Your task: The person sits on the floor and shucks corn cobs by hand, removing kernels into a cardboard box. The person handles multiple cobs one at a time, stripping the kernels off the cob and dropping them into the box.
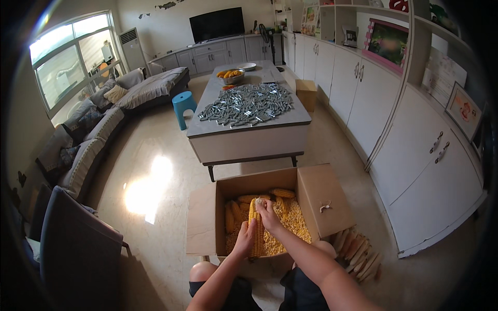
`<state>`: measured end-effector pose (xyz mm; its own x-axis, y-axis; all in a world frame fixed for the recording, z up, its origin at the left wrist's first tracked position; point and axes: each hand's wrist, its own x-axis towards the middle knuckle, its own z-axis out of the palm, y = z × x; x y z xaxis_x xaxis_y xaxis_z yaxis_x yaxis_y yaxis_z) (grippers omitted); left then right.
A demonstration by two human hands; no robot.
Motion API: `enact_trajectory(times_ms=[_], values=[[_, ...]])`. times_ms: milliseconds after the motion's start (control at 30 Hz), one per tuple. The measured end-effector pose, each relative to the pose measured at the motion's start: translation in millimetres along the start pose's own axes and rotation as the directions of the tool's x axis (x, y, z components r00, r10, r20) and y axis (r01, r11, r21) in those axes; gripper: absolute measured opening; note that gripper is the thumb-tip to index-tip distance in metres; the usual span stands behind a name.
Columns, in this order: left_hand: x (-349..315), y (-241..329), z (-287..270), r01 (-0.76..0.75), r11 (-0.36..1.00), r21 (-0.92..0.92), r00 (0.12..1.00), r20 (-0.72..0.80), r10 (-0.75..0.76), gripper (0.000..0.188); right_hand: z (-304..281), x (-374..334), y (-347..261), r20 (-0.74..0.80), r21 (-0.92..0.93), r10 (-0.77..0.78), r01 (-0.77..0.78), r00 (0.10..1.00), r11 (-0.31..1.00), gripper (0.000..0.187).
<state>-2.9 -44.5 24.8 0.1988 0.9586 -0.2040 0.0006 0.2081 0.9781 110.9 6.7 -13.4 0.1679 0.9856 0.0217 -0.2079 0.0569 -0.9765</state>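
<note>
An ear of yellow corn stands nearly upright over an open cardboard box, between my knees and the long table. My left hand is wrapped round its middle from the left. At its upper end, my right hand is closed with the fingertips on the whitish tip; the finger detail there is too small to make out. Loose kernels cover much of the box bottom. Several more ears, such as one at the back, lie along the box's far and left sides.
Stripped cobs are heaped on the floor right of the box. Ahead, a long table bears many small grey cylinders and a bowl of yellow pieces. A blue stool, a sofa and white cabinets flank it.
</note>
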Motion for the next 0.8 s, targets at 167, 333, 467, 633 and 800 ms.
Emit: enact_trajectory(times_ms=[167, 333, 467, 633, 800], values=[[13, -10, -5, 0.199, 0.939, -0.282, 0.976, 0.140, -0.165, 0.043, -5, 11, 7, -0.042, 0.197, 0.101, -0.091, 0.994, 0.976, 0.024], [14, -7, -22, 0.455, 0.723, -0.520, 0.888, 0.321, -0.328, 0.055, -8, 5, -30, 0.276, 0.435, 0.302, -0.399, 0.913, 0.807, 0.029], [15, -8, -23, 0.458, 0.742, -0.489, 0.885, 0.326, -0.331, 0.055, -5, 3, -29, 0.263, 0.442, 0.255, -0.351, 0.931, 0.825, 0.034], [8, 2, -14, 0.433, 0.776, -0.458, 0.901, 0.255, -0.351, 0.054, -7, 4, -22, 0.188, 0.399, 0.250, -0.306, 0.950, 0.864, 0.031], [6, -6, -11, 0.320, 0.856, -0.406, 0.942, 0.232, -0.242, 0.050, -3, 7, -3, 0.082, 0.257, 0.170, -0.186, 0.982, 0.948, 0.031]])
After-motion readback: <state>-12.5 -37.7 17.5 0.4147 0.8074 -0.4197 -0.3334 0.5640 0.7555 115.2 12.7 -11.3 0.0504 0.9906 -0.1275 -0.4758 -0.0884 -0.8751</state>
